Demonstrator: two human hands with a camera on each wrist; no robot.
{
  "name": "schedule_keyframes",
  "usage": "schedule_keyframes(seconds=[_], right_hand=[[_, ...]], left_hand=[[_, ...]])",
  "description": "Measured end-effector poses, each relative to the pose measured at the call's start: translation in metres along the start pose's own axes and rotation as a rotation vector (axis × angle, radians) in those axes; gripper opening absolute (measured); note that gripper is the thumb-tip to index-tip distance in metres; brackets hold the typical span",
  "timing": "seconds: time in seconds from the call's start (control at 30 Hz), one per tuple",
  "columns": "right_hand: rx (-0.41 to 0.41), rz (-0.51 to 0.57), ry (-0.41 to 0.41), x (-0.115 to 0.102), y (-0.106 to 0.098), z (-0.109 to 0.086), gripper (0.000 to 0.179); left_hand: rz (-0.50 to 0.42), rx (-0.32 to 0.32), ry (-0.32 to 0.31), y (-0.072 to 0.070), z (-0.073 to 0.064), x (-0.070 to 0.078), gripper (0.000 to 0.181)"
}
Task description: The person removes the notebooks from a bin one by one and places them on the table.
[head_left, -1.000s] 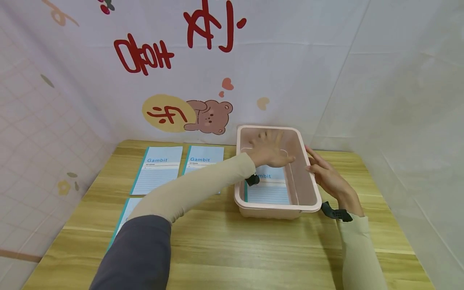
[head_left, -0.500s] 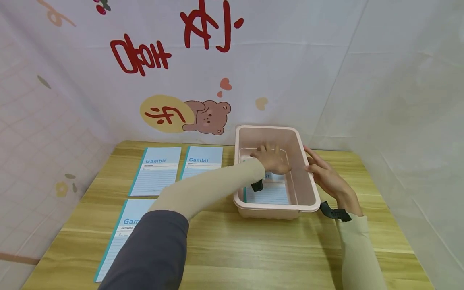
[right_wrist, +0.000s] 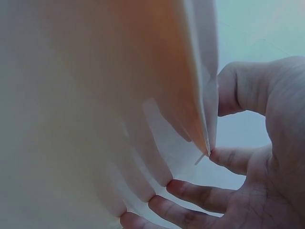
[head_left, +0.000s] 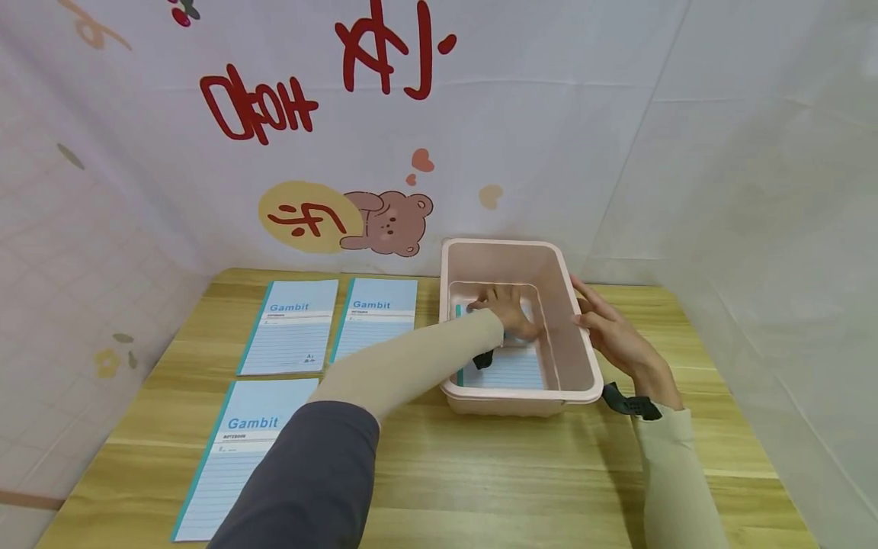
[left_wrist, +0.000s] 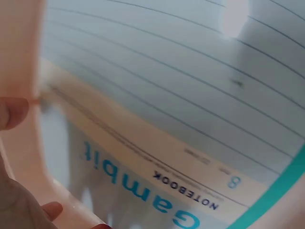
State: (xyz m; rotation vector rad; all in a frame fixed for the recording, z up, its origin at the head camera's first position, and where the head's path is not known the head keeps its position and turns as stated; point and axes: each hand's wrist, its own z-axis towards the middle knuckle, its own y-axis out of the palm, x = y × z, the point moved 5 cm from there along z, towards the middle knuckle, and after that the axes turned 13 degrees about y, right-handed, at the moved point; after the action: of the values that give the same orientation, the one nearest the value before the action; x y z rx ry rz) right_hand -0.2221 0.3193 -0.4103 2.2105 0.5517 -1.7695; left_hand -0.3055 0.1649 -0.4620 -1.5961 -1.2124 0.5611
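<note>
My left hand (head_left: 507, 311) reaches down into a pale pink plastic bin (head_left: 523, 396), fingers spread over a light blue "Gambit" notebook (head_left: 511, 370) on its floor. The left wrist view shows that notebook (left_wrist: 181, 90) close up, with a few of my fingertips at the lower left edge. Whether the palm presses on the cover is hidden. Outside the bin, my right hand (head_left: 620, 339) steadies its right wall. The right wrist view has the fingertips of my right hand (right_wrist: 248, 157) against the outer wall (right_wrist: 95, 119), the thumb near the rim.
Left of the bin, more Gambit notebooks lie flat on the wooden table (head_left: 439, 473): one at the back left (head_left: 289, 328), one beside the bin (head_left: 375, 316), one in front (head_left: 236, 450), partly under my left sleeve. A printed cloth (head_left: 549, 114) hangs behind.
My left hand has come down from above the bin's back part to the notebook inside. Its forearm moved right, uncovering more of the front-left notebook. The right hand stays at the bin.
</note>
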Motion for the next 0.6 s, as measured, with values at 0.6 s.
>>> schedule_keyframes(seconds=[0.6], right_hand=[[-0.007, 0.023, -0.004, 0.001, 0.001, 0.000, 0.073]], left_hand=[[0.191, 0.041, -0.002, -0.018, -0.017, 0.006, 0.098]])
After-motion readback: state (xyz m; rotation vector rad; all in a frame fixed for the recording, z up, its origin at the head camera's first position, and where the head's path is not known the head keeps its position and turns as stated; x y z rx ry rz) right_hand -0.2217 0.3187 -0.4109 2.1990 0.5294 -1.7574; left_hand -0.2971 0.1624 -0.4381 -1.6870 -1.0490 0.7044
